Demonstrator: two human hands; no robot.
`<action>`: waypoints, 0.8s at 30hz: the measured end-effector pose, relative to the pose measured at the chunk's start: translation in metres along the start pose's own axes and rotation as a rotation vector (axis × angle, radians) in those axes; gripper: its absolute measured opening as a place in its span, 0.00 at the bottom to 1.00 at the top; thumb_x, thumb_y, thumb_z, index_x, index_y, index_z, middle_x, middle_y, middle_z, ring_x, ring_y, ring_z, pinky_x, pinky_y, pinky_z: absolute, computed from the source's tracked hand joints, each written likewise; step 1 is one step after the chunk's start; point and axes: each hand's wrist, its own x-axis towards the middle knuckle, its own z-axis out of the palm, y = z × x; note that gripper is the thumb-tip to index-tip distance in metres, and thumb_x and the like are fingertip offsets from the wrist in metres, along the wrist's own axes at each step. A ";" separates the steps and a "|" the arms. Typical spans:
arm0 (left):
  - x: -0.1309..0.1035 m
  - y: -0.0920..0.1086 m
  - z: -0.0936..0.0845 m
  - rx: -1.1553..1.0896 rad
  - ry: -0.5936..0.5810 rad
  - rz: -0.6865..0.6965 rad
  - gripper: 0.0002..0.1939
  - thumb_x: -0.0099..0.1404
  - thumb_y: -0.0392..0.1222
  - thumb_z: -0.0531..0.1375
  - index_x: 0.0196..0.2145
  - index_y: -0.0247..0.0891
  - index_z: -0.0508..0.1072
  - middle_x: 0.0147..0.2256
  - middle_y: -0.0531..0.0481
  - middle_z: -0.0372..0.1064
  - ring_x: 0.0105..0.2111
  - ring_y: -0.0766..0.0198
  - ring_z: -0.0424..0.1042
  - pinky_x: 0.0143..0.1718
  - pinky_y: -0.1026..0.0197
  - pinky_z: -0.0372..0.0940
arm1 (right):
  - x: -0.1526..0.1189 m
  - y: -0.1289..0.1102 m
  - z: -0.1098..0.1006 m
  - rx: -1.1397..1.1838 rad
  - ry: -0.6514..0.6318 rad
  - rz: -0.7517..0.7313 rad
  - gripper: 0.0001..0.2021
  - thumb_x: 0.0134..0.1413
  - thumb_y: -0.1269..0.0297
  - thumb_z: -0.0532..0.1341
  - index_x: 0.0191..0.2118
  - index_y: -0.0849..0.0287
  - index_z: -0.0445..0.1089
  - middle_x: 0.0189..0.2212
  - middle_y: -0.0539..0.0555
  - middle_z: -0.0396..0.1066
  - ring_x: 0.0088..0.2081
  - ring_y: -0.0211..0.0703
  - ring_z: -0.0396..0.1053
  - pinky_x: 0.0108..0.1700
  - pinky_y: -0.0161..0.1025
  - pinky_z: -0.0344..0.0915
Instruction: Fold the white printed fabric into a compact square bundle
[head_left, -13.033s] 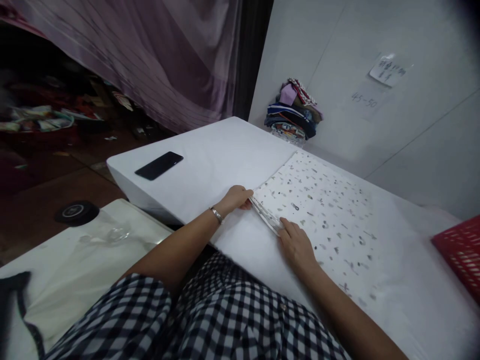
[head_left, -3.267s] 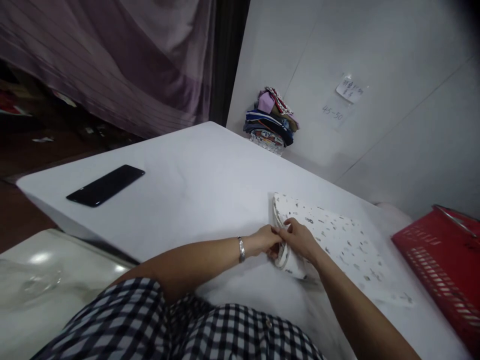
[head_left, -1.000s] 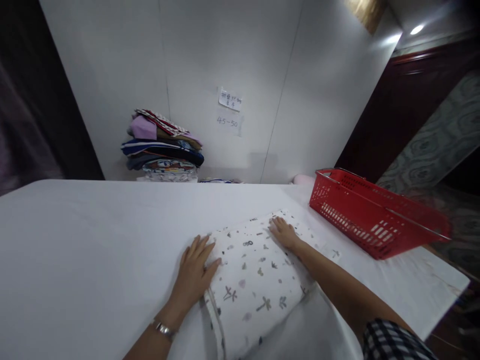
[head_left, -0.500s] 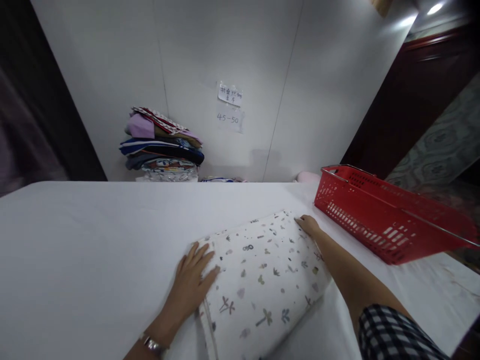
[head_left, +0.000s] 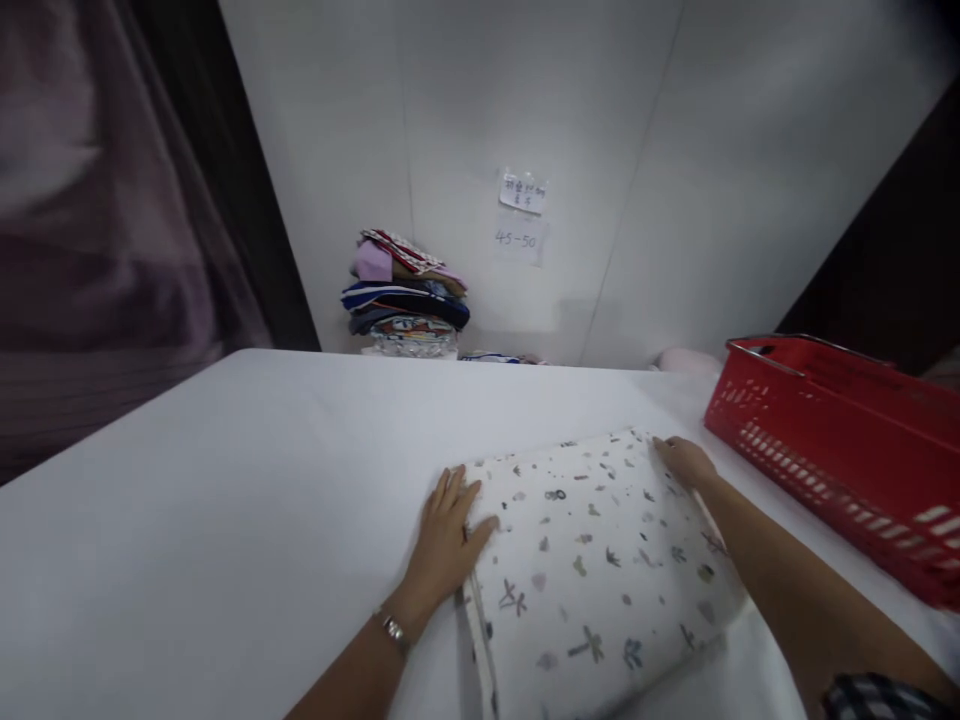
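A folded white cloth (head_left: pixel 600 570) printed with small plants and shapes lies on the white table, its near end running out of the bottom of the view. My left hand (head_left: pixel 448 530) rests on the cloth's left edge near the far left corner, fingers spread flat; a metal bracelet is on that wrist. At the far right corner, my right hand (head_left: pixel 686 462) is closed on the cloth's edge, its fingertips partly hidden.
A red plastic basket (head_left: pixel 832 430) with metal handles stands at the right of the white table (head_left: pixel 225 520). Beyond the far edge is a stack of folded fabrics (head_left: pixel 409 295) against the wall. Paper notes (head_left: pixel 523 215) hang there. A purplish curtain (head_left: pixel 97 230) is at the left.
The view has turned left, so the table, cloth and basket appear further right. Both hands keep their places on the cloth.
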 end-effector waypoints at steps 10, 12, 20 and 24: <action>-0.002 0.002 -0.002 0.003 -0.077 -0.024 0.26 0.63 0.54 0.49 0.56 0.42 0.60 0.63 0.46 0.42 0.62 0.53 0.42 0.60 0.46 0.42 | -0.012 -0.008 0.008 -0.078 0.100 0.049 0.23 0.59 0.52 0.45 0.48 0.65 0.64 0.45 0.66 0.68 0.47 0.55 0.66 0.43 0.46 0.62; -0.002 0.003 -0.003 -0.005 -0.085 -0.031 0.27 0.63 0.55 0.48 0.57 0.41 0.60 0.63 0.45 0.42 0.62 0.54 0.43 0.60 0.46 0.41 | -0.020 -0.008 0.007 -0.099 0.165 -0.003 0.25 0.59 0.52 0.45 0.52 0.65 0.62 0.50 0.66 0.64 0.50 0.55 0.62 0.46 0.47 0.60; 0.000 0.004 -0.002 0.003 -0.096 -0.020 0.28 0.64 0.56 0.47 0.56 0.40 0.60 0.63 0.44 0.41 0.62 0.56 0.42 0.60 0.48 0.38 | -0.074 0.027 0.027 -0.172 0.061 -0.277 0.27 0.60 0.49 0.42 0.61 0.55 0.50 0.63 0.56 0.46 0.62 0.50 0.42 0.58 0.56 0.45; 0.001 0.004 -0.003 -0.035 -0.105 -0.032 0.29 0.63 0.57 0.47 0.57 0.40 0.59 0.63 0.44 0.40 0.62 0.56 0.41 0.60 0.49 0.37 | -0.089 0.054 0.020 -0.237 0.145 -0.272 0.24 0.60 0.56 0.44 0.60 0.53 0.54 0.63 0.57 0.45 0.63 0.52 0.40 0.56 0.59 0.46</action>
